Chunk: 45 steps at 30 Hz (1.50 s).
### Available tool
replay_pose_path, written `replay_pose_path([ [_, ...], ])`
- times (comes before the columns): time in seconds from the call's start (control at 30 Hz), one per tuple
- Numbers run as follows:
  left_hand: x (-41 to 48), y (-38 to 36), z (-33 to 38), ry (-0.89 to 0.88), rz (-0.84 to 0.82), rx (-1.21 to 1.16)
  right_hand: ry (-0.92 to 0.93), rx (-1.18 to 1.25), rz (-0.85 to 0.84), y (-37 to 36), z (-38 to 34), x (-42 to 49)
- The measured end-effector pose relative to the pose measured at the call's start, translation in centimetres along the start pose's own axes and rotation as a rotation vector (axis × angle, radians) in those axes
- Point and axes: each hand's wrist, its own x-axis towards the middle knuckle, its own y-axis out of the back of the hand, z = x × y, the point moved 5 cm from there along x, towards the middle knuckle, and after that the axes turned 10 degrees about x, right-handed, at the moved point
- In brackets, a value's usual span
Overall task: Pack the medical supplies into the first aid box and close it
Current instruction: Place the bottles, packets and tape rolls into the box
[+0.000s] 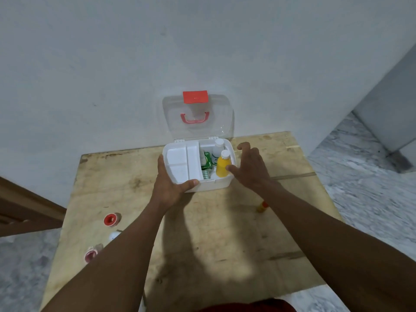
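Observation:
A white first aid box [209, 185] stands open on the wooden table [202, 233], its clear lid [198, 115] with a red latch and handle upright against the wall. A white divided tray [183, 159] fills its left side. On the right side stand a yellow bottle [222, 165], a white bottle [218, 147] and a green packet [207, 162]. My left hand [171, 183] grips the box's front left corner, thumb on the rim. My right hand [249, 164] rests at the box's right side, fingers spread, thumb touching the yellow bottle.
A red tape roll [110, 219], a white round item [113, 236] and a pink-capped jar [91, 254] lie near the table's left edge. A small yellow and red tube [262, 207] lies right of my right forearm. The wall is close behind the box.

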Motion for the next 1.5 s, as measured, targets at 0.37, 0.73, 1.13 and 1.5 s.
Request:
replay_pose_path([
  [0.37,0.2,0.0,-0.4,0.018,-0.007,0.063,-0.24,-0.169,-0.025,2.1,4.9,-8.8],
  [0.73,0.1,-0.1,-0.3,0.031,-0.01,0.034,-0.154,-0.047,0.104,1.5,6.5,-8.5],
  [1.13,0.0,-0.1,-0.1,0.058,0.002,-0.013,0.396,0.286,0.325,5.2,-5.1,-4.0],
  [1.5,0.0,0.2,0.1,-0.003,0.029,-0.063,0.335,-0.037,0.137,-2.9,-5.5,-2.2],
])
